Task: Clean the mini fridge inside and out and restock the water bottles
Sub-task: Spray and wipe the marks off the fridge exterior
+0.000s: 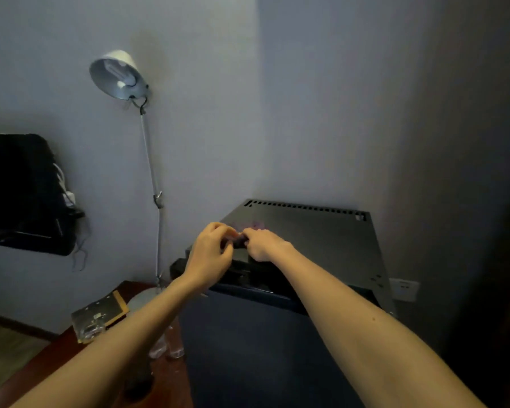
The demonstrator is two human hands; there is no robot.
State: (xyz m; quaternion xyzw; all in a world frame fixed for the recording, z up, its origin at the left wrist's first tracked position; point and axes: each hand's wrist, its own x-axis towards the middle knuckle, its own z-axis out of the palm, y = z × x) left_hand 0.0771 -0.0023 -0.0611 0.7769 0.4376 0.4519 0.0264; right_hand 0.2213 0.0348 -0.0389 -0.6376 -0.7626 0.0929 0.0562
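Holding a small dark thing (239, 240) between my left hand (211, 254) and my right hand (261, 244), I have my fingers pinched shut on it from both sides. It sits just above the flat top of the black metal mini fridge (309, 237), which lies right under my hands, equally near each. I cannot tell what the dark thing is, and the clear plastic water bottles (167, 346) on the brown wooden desk (53, 366) are half hidden behind my left arm.

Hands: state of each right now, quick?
Left hand: fingers curled, pinching a small dark object.
Right hand: closed on the same object; what it is cannot be told.
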